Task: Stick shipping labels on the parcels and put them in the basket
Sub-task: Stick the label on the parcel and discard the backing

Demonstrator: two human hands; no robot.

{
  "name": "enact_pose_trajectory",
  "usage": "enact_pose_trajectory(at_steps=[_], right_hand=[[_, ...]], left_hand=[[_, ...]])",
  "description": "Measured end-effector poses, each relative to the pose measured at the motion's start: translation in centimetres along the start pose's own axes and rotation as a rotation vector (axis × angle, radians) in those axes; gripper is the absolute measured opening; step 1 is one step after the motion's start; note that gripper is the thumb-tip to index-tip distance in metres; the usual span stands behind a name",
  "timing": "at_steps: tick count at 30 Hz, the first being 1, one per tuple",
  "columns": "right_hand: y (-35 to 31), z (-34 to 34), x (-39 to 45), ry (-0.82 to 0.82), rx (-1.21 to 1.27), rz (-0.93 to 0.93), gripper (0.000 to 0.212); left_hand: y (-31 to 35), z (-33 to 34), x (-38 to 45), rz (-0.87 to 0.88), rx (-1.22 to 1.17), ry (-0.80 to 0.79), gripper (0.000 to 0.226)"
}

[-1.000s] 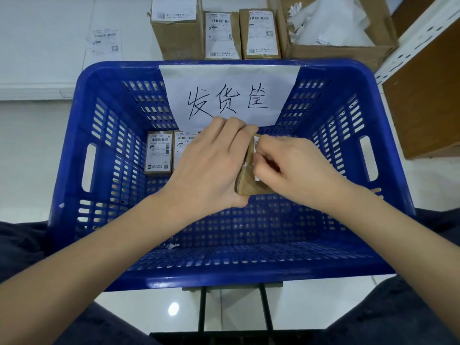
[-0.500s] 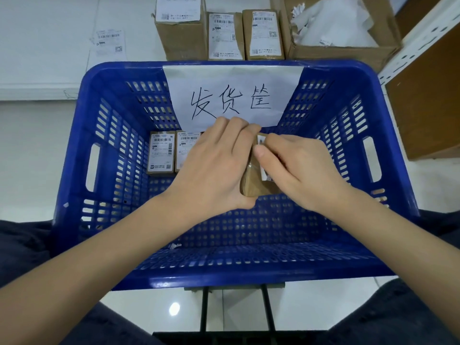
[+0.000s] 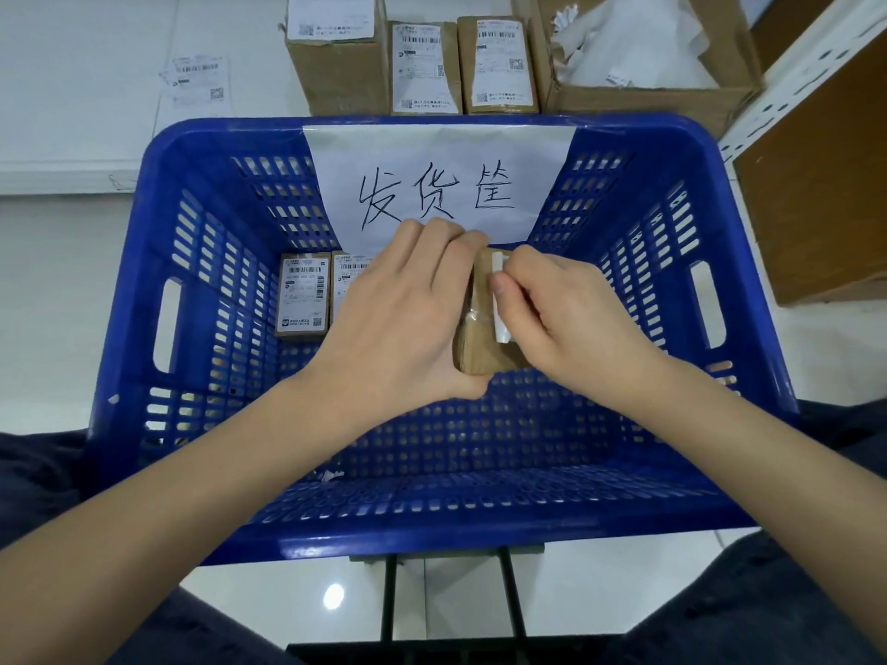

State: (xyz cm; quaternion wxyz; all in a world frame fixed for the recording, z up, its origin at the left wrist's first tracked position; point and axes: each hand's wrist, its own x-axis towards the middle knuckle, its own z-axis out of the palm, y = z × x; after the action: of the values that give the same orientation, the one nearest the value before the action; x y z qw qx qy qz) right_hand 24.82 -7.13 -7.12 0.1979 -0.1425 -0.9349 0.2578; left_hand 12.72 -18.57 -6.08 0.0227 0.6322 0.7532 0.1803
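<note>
Left hand [image 3: 398,319] grips the small cardboard parcel [image 3: 480,348] on edge over the blue basket [image 3: 144,290], right hand [image 3: 566,314] pinches its label [image 3: 499,300] flat; likely light, stiff, best held by side faces.

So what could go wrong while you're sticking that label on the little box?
The label sits at the edge of the parcel with its lower end lifted, so it could stick on crooked or wrinkled. The left hand holds the parcel in the air above the basket while the right hand presses the label, so a hard push might make it slip and drop onto the two labelled parcels already inside.
</note>
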Motion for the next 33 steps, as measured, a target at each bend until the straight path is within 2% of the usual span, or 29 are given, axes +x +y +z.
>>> enact_pose_trajectory(at_steps=[11,15,18,23,26,33], right_hand=[[-0.5,-0.9,-0.1,0.0,0.21,0.09,0.037],[-1.2,-0.9,-0.3,0.035,0.057,0.062,0.04],[-1.4,-0.9,-0.3,-0.002,0.015,0.113,0.048],[-1.3,-0.3,-0.3,0.017,0.001,0.063,0.03],[-1.0,-0.1,-0.3,0.009,0.084,0.078,0.028],[-0.8,-0.4,-0.2,0.044,0.109,0.047,0.024]], left_hand=[[0.7,-1.2,-0.3,-0.048,-0.005,0.066,0.084],[0.9,-1.5,-0.5,-0.055,0.021,0.074,0.081],[0.8,-1.3,-0.6,-0.066,0.027,0.063,0.08],[0.9,-1.2,-0.7,-0.082,0.043,0.051,0.081],[0.8,-1.1,-0.6,-0.083,0.034,0.064,0.079],[0.9,-1.3,-0.5,-0.087,-0.013,0.072,0.08]])
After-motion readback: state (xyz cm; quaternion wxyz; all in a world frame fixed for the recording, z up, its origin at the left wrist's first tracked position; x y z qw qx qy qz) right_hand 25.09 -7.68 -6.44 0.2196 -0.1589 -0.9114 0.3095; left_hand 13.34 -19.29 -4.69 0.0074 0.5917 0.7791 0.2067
